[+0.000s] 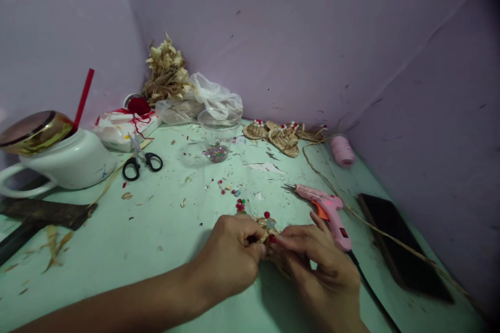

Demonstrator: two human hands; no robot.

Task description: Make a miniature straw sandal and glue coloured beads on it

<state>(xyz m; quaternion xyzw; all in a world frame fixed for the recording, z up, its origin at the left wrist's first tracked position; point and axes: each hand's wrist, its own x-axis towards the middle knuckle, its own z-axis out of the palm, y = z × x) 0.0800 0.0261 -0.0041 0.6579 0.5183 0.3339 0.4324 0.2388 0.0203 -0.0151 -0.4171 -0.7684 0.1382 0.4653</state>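
My left hand (234,252) is closed, gripping the edge of a small woven straw piece (280,264) that is partly hidden by the fingers. At the piece's upper side, the fingertips of my right hand (322,263) pinch a red bead (272,238) against the straw. A pale bead (271,223) and a second red bead (267,214) sit just above it. Several loose red and green beads (240,205) lie beyond my left hand. Close to my right hand rests a pink glue gun (328,207), its small red light lit.
A phone (404,247) lies at right, crossed by a straw cord (371,226). Woven pieces (283,138), a thread spool (342,151), and a clear cup of beads (217,151) stand behind. Scissors (138,158), a white mug (70,161) and a hammer-like tool (42,213) occupy the left.
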